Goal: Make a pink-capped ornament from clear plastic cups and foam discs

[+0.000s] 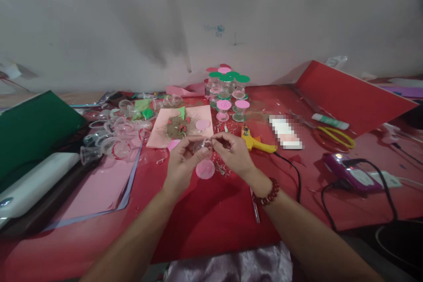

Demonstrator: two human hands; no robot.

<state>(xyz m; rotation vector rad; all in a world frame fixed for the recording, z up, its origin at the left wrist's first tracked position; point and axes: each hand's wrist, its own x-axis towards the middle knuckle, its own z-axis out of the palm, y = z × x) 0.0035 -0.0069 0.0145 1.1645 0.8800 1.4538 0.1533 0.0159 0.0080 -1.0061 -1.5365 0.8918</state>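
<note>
Both hands are meeting over the middle of the red table (205, 224); the left hand (181, 163) is pinching a small clear plastic cup (202, 146) between thumb and fingertips, while the right hand (235, 154) is closing its thumb and forefinger on the cup's other side, the remaining fingers curling loosely; a pink disc (205, 169) is sitting just under the cup, though whether it is attached is hard to tell. Judging by its thin, see-through wall, the cup is looking light, stiff and slippery, likely to dent or crack under a hard squeeze; the rim and base are seeming the safest places to grip. Both forearms are reaching forward from the lower edge and angling inward, wrists raised off the surface; a red bead bracelet (269, 194) is circling the right wrist. A yellow glue gun (254, 142) is lying just beside the right hand; a pink sheet (158, 132) bearing brown grit is lying beyond the hands, with finished green- and pink-capped cups (228, 92) standing behind it.
</note>
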